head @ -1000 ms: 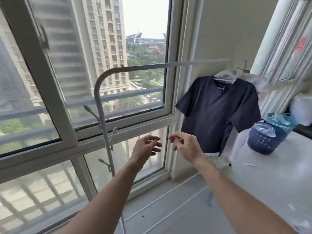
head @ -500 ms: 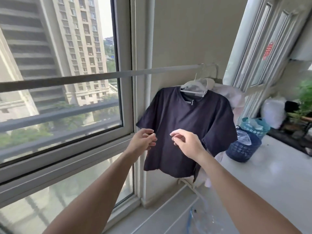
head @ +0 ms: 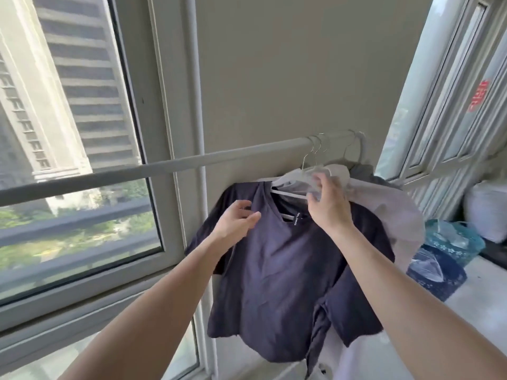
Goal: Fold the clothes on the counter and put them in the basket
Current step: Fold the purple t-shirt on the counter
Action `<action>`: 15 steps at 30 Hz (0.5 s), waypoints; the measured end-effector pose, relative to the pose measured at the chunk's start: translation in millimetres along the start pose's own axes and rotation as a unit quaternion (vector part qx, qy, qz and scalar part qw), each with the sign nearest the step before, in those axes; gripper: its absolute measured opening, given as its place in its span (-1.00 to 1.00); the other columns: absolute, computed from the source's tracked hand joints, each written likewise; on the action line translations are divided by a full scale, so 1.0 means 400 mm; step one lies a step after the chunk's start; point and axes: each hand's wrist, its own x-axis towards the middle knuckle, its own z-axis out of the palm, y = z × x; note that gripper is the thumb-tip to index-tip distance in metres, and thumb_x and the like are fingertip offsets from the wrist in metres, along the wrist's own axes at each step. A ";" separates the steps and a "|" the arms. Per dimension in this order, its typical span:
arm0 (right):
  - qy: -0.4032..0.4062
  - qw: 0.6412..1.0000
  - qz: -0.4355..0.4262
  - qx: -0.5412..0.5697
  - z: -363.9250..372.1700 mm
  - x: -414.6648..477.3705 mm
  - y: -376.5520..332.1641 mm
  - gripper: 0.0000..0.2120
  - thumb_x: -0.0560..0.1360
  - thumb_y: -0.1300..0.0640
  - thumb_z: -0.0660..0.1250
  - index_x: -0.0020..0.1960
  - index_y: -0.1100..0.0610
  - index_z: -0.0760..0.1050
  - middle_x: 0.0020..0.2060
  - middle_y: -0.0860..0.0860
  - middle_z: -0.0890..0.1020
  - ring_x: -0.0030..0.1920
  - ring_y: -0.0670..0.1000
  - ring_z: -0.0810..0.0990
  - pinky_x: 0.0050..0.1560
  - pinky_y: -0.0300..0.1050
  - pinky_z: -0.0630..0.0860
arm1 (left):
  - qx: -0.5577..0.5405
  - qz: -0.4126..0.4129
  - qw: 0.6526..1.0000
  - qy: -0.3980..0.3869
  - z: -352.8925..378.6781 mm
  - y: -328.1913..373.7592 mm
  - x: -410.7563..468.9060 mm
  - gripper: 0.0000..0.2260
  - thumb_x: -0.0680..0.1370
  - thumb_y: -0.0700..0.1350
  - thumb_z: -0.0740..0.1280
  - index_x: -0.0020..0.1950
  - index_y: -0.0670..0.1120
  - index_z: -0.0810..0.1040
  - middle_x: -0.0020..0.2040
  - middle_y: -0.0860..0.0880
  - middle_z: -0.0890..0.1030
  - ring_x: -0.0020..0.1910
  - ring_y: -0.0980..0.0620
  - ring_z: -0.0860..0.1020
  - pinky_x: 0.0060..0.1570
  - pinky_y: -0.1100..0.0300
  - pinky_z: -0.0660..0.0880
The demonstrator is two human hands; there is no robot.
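So compared with half a second ago, the hands have split up. Back then both were held close together in mid-air, fingertips nearly meeting, short of the shirt. Now they're on it, and the view has swung right so the shirt fills far more of the shot.

The left hand is open, fingers loosely spread, fingertips resting on the shoulder of the shirt near the collar. The right hand is up higher, fingers curled over the top of the white hanger, gripping it along with a bit of the pale cloth bunched there.

The shirt isn't on the counter: it hangs on that hanger from the rail, in front of the wall, tilted a little, hem dangling low.

Counts:
- two hands, both bare-armed
- one navy shirt
- three wire hooks over the rail, all bunched at its right end
- one pale garment just behind the shirt, plus something grey behind that which I can't make out
- two baskets on the counter at the right: a dark blue basket in front, a teal basket touching it behind, both with clear plastic inside
- one white bag further back

The window takes up the left side.
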 end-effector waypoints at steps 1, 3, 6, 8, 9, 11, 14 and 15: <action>0.013 1.000 -0.015 -0.018 0.006 0.036 0.018 -0.58 0.51 0.20 0.35 0.35 0.09 0.41 0.19 0.13 0.48 0.22 0.20 0.47 0.24 0.08 0.39 | 0.008 0.006 0.999 0.030 0.020 0.007 0.031 -0.58 0.55 0.00 0.41 0.38 0.01 0.42 0.18 0.00 0.61 0.07 0.03 0.62 0.12 0.05 0.55; 0.030 0.998 -0.048 -0.042 0.020 0.083 0.039 -0.60 0.52 0.15 0.35 0.34 0.09 0.43 0.21 0.12 0.50 0.24 0.19 0.45 0.20 0.06 0.34 | 0.018 0.026 0.996 0.089 0.042 0.022 0.072 -0.52 0.52 -0.03 0.46 0.39 0.01 0.40 0.24 0.01 0.52 0.12 0.02 0.57 0.18 0.05 0.53; -0.023 0.991 -0.116 -0.062 0.037 0.149 0.076 -0.73 0.54 0.05 0.35 0.20 0.13 0.51 0.03 0.15 0.64 0.10 0.24 0.58 0.01 0.05 0.43 | 0.100 0.061 0.979 0.168 0.065 0.045 0.128 -0.44 0.48 -0.07 0.50 0.43 0.03 0.38 0.25 -0.03 0.40 0.18 -0.02 0.49 0.28 0.06 0.44; -0.061 0.984 -0.156 -0.059 0.045 0.176 0.089 -0.76 0.57 0.04 0.34 0.18 0.13 0.53 -0.09 0.17 0.67 -0.04 0.26 0.62 -0.20 -0.01 0.38 | 0.177 0.078 0.960 0.201 0.075 0.061 0.153 -0.46 0.46 0.00 0.50 0.41 0.07 0.42 0.28 -0.02 0.37 0.29 -0.07 0.37 0.38 0.07 0.30; -0.071 0.981 -0.174 -0.050 0.046 0.186 0.091 -0.75 0.57 0.04 0.33 0.20 0.11 0.53 -0.11 0.16 0.67 -0.06 0.26 0.63 -0.24 -0.04 0.34 | 0.207 0.085 0.951 0.211 0.081 0.070 0.162 -0.49 0.46 0.06 0.49 0.38 0.11 0.46 0.30 0.00 0.38 0.32 -0.08 0.33 0.39 0.04 0.26; -0.075 0.975 -0.210 -0.022 0.043 0.205 0.089 -0.74 0.58 0.02 0.32 0.23 0.08 0.53 -0.14 0.14 0.68 -0.07 0.25 0.63 -0.26 -0.04 0.32 | 0.262 0.091 0.934 0.225 0.095 0.092 0.171 -0.59 0.45 0.19 0.45 0.27 0.18 0.54 0.30 0.08 0.42 0.34 -0.04 0.31 0.40 -0.06 0.23; -0.081 0.970 -0.227 0.025 0.036 0.220 0.062 -0.77 0.58 -0.02 0.31 0.20 0.01 0.54 -0.17 0.11 0.70 -0.05 0.24 0.62 -0.19 0.00 0.41 | 0.319 0.101 0.905 0.261 0.097 0.121 0.151 -0.72 0.50 0.23 0.39 0.17 0.21 0.58 0.17 0.16 0.53 0.31 0.00 0.33 0.37 -0.05 0.20; -0.089 0.969 -0.228 0.037 0.035 0.221 0.049 -0.81 0.57 -0.02 0.31 0.16 -0.03 0.55 -0.19 0.08 0.70 -0.05 0.23 0.63 -0.15 0.01 0.45 | 0.318 0.105 0.900 0.278 0.088 0.129 0.136 -0.75 0.50 0.21 0.39 0.15 0.21 0.58 0.13 0.18 0.53 0.30 0.00 0.33 0.35 -0.01 0.20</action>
